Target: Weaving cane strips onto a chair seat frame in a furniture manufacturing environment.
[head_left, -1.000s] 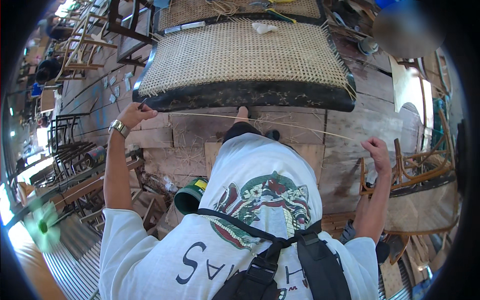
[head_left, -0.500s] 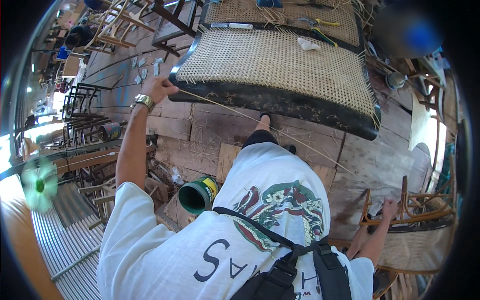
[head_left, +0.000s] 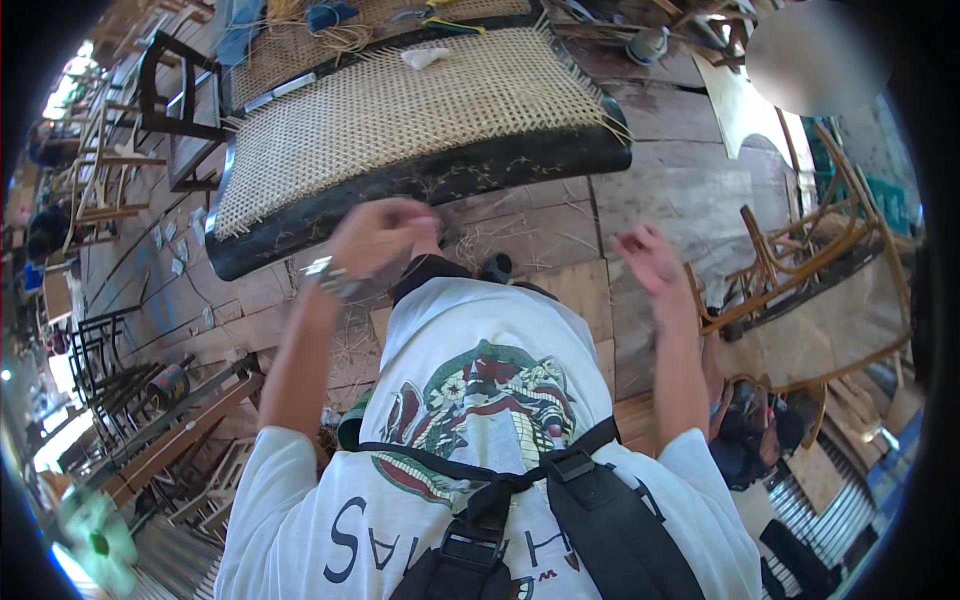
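A woven cane panel (head_left: 400, 115) in a black frame lies ahead of me, with loose strand ends along its sides. My left hand (head_left: 385, 235) is just in front of the frame's near edge, its fingers curled together and blurred. Whatever those fingers hold does not show. Farther right, my right hand (head_left: 650, 258) hangs over the floor, apart from the panel, fingers loosely bent and spaced, with nothing visible in them. A white wad (head_left: 425, 57) and a white tube-like thing (head_left: 280, 92) rest on the panel. Yellow-handled pliers (head_left: 455, 25) lie behind them.
Cane scraps litter the wooden floor (head_left: 530, 215). To my right stands a brown wooden chair (head_left: 790, 290), with another person (head_left: 755, 425) beyond it. A dark chair (head_left: 180, 110) is at the panel's left. At lower left a green fan (head_left: 98, 543) turns.
My left hand has come right and nearer, off the panel's left corner. The right hand has risen inward. The cane strand stretched between them no longer shows. The view has turned right.
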{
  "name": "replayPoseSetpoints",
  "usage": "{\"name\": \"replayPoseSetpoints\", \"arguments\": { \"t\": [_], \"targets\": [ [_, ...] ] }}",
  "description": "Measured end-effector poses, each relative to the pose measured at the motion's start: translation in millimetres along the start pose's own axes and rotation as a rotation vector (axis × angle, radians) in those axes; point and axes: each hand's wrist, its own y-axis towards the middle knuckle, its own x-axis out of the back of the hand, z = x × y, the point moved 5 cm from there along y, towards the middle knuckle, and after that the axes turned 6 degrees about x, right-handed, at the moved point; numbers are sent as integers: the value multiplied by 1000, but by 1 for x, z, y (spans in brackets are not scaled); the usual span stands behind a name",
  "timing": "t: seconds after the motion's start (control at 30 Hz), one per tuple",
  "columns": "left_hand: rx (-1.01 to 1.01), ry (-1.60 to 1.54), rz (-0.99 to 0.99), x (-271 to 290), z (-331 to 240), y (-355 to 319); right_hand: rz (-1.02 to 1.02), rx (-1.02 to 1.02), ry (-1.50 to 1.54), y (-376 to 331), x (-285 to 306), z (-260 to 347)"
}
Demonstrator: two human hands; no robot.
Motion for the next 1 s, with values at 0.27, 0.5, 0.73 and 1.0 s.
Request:
{"name": "replayPoseSetpoints", "arguments": {
  "t": [0.27,0.5,0.73,1.0],
  "targets": [
    [-51,-482,396,-142,-60,72,-19,118,-13,-10,-153,-22],
    [117,-233,167,-51,7,19,-244,199,-82,-14,-66,12],
    [326,-182,-111,10,63,-35,-354,235,-145,7,3,23],
    [148,-47,-230,12,24,-36,-584,521,-1498,-11,-53,43]
  ]
}}
